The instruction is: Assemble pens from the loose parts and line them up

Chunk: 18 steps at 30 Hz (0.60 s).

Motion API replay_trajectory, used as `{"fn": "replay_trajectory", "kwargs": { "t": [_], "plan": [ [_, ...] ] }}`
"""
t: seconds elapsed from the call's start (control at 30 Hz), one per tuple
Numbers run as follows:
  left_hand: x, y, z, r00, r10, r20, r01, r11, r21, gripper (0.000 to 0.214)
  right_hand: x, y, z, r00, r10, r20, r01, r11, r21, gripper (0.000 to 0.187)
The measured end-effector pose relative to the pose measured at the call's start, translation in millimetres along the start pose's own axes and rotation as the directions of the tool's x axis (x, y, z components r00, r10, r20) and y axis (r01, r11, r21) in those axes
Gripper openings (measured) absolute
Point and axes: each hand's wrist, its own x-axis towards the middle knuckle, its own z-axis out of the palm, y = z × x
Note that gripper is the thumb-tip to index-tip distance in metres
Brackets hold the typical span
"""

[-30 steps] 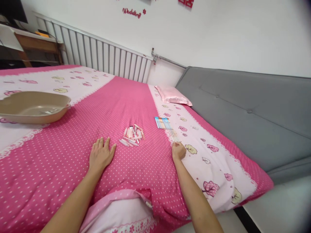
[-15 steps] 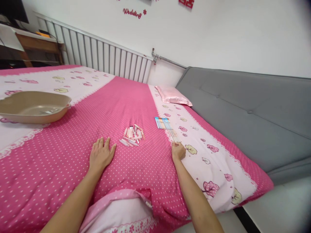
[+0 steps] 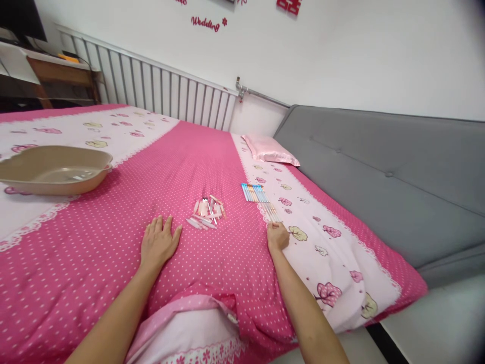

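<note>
My left hand (image 3: pixel 161 240) lies flat on the pink dotted bedspread, fingers spread, holding nothing. Ahead of it and to the right is a loose heap of pens (image 3: pixel 206 212), mostly pink and white, pointing several ways. My right hand (image 3: pixel 277 235) has its fingers curled together at the near end of a row of slim pale pens (image 3: pixel 270 211), closed on a pen end; the fingertips are partly hidden. Just beyond, a second row of pens (image 3: pixel 254 192) with blue ends lies side by side, touching the pale row.
A beige plastic basin (image 3: pixel 56 184) stands on the bed at the left. At the far side lies a pink satin pillow (image 3: pixel 269 149) beside the grey padded headboard (image 3: pixel 364 167). A white radiator (image 3: pixel 151 76) runs along the wall, near a wooden desk (image 3: pixel 62 71).
</note>
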Motion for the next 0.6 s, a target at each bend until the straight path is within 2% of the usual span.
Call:
{"fn": "replay_trajectory", "kwargs": {
  "t": [0.6],
  "plan": [
    [0.6, 0.0, -0.2, 1.0, -0.007, 0.014, 0.007, 1.0, -0.007, 0.066, 0.5, 3.6, 3.1, 0.999, -0.025, -0.043, 0.027, 0.999, 0.038, 0.02]
  ]
}}
